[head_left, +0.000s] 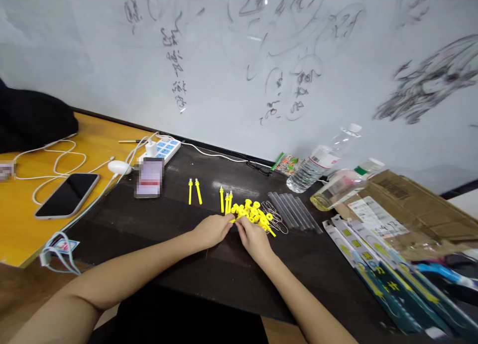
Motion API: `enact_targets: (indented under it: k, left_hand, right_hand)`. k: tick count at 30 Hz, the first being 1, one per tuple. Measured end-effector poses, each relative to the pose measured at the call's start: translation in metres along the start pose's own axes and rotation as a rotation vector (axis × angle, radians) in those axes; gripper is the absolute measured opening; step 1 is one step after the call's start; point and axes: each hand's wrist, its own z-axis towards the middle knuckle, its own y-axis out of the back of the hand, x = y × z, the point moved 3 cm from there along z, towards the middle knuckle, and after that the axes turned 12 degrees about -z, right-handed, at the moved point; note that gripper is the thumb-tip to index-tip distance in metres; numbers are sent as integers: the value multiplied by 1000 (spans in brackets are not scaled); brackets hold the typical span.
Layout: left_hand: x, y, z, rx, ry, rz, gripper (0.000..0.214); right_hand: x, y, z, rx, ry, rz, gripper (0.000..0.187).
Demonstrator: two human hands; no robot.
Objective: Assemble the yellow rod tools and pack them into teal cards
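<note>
Two tables meet under a wide whiteboard (239, 60) covered in dark scribbles. The bigger one is the dark table (209, 274) and the other is the orange table (22, 219) on the left.

On the far right of the dark top lies a flattened cardboard box (421, 204). A fan of long blue packets (377, 269) overlaps in front of it. A clear plastic bottle (317, 167) lies on its side near the wall, with a second bottle (336, 189) of yellowish liquid just beside it.

The person's forearms come in from the bottom edge and the two hands meet near the middle of the dark table. The left hand (212, 230) is curled narrow, with its fingertips pinched together. The right hand (255, 238) is closed the same way and touches it. Between them they grip a small yellow piece (234, 219), just above the tabletop at the near edge of the heap.

A phone (67, 195) lies face up on the orange table among white cables. A white power strip (161, 150) sits near the join of the two tables.

Just beyond the hands, a row of clear tubes (295, 212) lies flat. To its left is the yellow heap (254, 212) of small plastic parts, touching the right hand's fingers. Further left are four yellow sticks (194, 190), in two pairs that lie well apart.
</note>
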Motion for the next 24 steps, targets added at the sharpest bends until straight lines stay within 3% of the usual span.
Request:
enact_targets:
  k: [4, 8, 16, 21, 24]
  left_hand:
    - [-1, 0, -1, -12, 13, -224, 27]
    - [-2, -3, -1, 21, 34, -458, 25]
    - [-5, -1, -1, -13, -24, -486, 21]
    - [-1, -1, 0, 8, -27, -558, 30]
    - [0, -1, 1, 52, -24, -641, 40]
  right_hand:
    - [1, 1, -1, -85, 13, 12, 22]
    - [0, 3, -1, -101, -5, 160, 16]
    - [-5, 0, -2, -30, -64, 374, 10]
    - [-9, 0, 0, -22, -153, 605, 19]
    - [-7, 0, 0, 14, -136, 753, 23]
